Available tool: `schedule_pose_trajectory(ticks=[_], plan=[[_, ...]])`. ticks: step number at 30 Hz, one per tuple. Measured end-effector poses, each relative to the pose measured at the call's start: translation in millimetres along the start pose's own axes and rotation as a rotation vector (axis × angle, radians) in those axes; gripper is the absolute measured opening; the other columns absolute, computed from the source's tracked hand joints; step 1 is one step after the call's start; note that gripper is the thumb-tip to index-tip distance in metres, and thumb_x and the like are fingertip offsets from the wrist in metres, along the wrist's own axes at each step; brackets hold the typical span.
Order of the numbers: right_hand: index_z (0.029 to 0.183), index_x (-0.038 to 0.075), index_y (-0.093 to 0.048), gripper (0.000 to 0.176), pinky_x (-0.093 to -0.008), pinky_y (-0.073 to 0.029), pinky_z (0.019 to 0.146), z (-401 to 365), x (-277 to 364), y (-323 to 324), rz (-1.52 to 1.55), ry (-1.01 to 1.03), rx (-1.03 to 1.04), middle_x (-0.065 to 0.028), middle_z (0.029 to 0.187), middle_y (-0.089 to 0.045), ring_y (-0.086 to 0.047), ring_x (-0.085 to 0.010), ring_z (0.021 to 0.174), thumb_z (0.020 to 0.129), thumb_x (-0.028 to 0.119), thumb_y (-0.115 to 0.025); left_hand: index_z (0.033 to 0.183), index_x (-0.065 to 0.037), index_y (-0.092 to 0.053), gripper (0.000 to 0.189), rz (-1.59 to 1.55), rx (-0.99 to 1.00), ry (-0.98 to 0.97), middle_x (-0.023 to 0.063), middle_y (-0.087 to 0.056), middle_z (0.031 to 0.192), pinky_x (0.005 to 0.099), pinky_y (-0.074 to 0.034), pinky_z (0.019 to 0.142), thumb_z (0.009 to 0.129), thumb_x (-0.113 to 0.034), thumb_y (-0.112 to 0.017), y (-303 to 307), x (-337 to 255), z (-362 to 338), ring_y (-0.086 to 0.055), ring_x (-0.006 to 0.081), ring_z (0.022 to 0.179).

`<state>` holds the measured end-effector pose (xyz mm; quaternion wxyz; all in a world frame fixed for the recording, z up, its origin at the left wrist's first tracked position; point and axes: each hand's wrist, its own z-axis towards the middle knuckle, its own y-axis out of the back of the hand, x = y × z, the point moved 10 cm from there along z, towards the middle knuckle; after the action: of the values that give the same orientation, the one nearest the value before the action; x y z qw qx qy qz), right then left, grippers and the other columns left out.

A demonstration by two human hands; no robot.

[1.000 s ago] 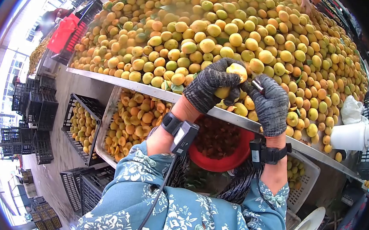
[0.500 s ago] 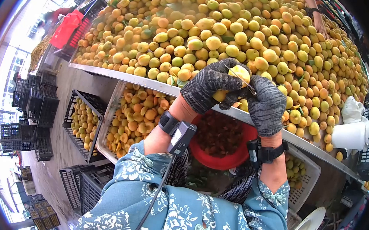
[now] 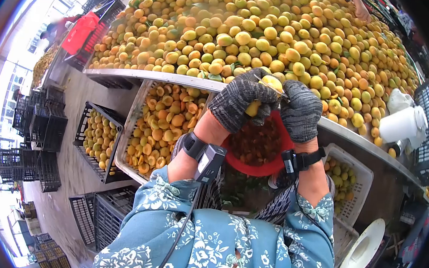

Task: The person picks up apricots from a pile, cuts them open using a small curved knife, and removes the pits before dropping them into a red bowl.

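- Gripping a fruit (image 3: 272, 83) in the left hand (image 3: 246, 96), just beyond the red bucket (image 3: 254, 170);
- pinching a thin blade (image 3: 280, 93) in the right hand (image 3: 301, 111);
- now setting blade to fruit, apart a second ago; apparently mid-cut.

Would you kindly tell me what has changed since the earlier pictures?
The left hand and right hand have moved toward the body relative to the table edge. The thin blade at the right hand, not seen across the held fruit at first, is now against it. A co-worker's hand has drawn back since half a second ago. The left hand still grips the fruit.
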<state>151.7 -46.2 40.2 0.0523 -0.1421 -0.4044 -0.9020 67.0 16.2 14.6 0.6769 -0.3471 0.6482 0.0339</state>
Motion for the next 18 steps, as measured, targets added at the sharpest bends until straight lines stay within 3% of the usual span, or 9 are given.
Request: schedule_pose_trajectory(ticks=[1, 3, 5, 7, 9, 10, 15, 17, 18], plan=[[0.082, 0.01, -0.057, 0.01, -0.0433, -0.046, 0.061, -4, 5, 7, 0.008, 0.033, -0.034, -0.0106, 0.073, -0.056, -0.058, -0.0318, 0.07, 0.073, 0.011, -0.062, 0.102, -0.001, -0.053, 0.03, -0.062, 0.001, 0.005, 0.0064, -0.058, 0.069, 0.0222, -0.036, 0.036, 0.079, -0.013, -0.067, -1, 6, -4, -0.051, 0.0112, 0.045], [0.091, 0.006, -0.063, 0.02, -0.0419, -0.05, 0.067, -24, 6, 5, -0.026, -0.058, 0.053, -0.0153, 0.08, -0.063, -0.063, -0.0345, 0.077, 0.071, 0.007, -0.064, 0.101, 0.0, -0.054, 0.031, -0.062, -0.015, 0.017, 0.0069, -0.058, 0.07, 0.0227, -0.037, 0.035, 0.077, -0.014, -0.069, -1, 20, -15, -0.052, 0.0116, 0.046], [0.09, 0.006, -0.063, 0.019, -0.0418, -0.05, 0.066, -51, 14, 14, 0.076, -0.026, -0.091, -0.015, 0.078, -0.062, -0.062, -0.0344, 0.075, 0.071, 0.008, -0.064, 0.099, 0.0, -0.057, 0.028, -0.108, 0.02, 0.135, 0.0079, -0.06, 0.072, 0.0228, -0.038, 0.035, 0.077, -0.012, -0.068, -7, 41, -33, -0.052, 0.0122, 0.045], [0.089, 0.006, -0.063, 0.019, -0.0415, -0.05, 0.066, -70, 22, 19, 0.083, -0.065, -0.056, -0.0151, 0.078, -0.062, -0.062, -0.0347, 0.075, 0.07, 0.008, -0.064, 0.096, 0.0, -0.058, 0.024, -0.174, 0.019, 0.153, 0.0086, -0.061, 0.074, 0.0233, -0.04, 0.038, 0.076, -0.011, -0.067, -15, 51, -55, -0.054, 0.0129, 0.048], [0.09, 0.007, -0.064, 0.022, -0.0413, -0.05, 0.067, -84, 25, 9, 0.083, -0.132, 0.116, -0.0153, 0.078, -0.062, -0.062, -0.0352, 0.075, 0.069, 0.008, -0.065, 0.097, -0.001, -0.058, 0.024, -0.218, 0.0, 0.176, 0.009, -0.062, 0.075, 0.0238, -0.043, 0.04, 0.076, -0.01, -0.066, -15, 66, -71, -0.055, 0.0132, 0.05], [0.084, 0.012, -0.063, 0.009, -0.0408, -0.049, 0.062, -89, 34, 18, 0.075, -0.089, 0.072, -0.011, 0.077, -0.062, -0.062, -0.0313, 0.072, 0.076, 0.016, -0.061, 0.098, -0.002, -0.058, 0.024, -0.17, -0.019, 0.185, 0.0086, -0.062, 0.075, 0.0242, -0.044, 0.042, 0.077, -0.01, -0.066, -15, 69, -80, -0.056, 0.0137, 0.053], [0.084, 0.012, -0.062, 0.013, -0.0413, -0.049, 0.062, -122, 52, 24, 0.119, -0.055, 0.084, -0.0103, 0.076, -0.062, -0.062, -0.0311, 0.072, 0.072, 0.017, -0.064, 0.1, -0.004, -0.058, 0.026, -0.006, -0.011, 0.269, 0.0077, -0.062, 0.076, 0.0245, -0.045, 0.042, 0.075, -0.005, -0.067, -15, 82, -107, -0.057, 0.0134, 0.053], [0.086, 0.012, -0.062, 0.017, -0.0409, -0.049, 0.063, -131, 61, 15, 0.07, -0.032, 0.184, -0.0102, 0.077, -0.062, -0.062, -0.0307, 0.073, 0.071, 0.018, -0.065, 0.101, -0.001, -0.057, 0.034, 0.129, -0.057, 0.304, 0.0102, -0.06, 0.069, 0.0318, -0.045, 0.036, 0.071, 0.001, -0.071, -5, 92, -111, -0.058, 0.0178, 0.046], [0.087, 0.009, -0.062, 0.018, -0.0406, -0.049, 0.061, -133, 68, 15, 0.075, -0.01, 0.202, -0.0121, 0.076, -0.061, -0.062, -0.0319, 0.071, 0.07, 0.012, -0.064, 0.1, -0.002, -0.057, 0.033, 0.173, -0.095, 0.338, 0.0106, -0.061, 0.068, 0.0308, -0.045, 0.035, 0.071, 0.001, -0.072, -8, 89, -119, -0.058, 0.0182, 0.046]])
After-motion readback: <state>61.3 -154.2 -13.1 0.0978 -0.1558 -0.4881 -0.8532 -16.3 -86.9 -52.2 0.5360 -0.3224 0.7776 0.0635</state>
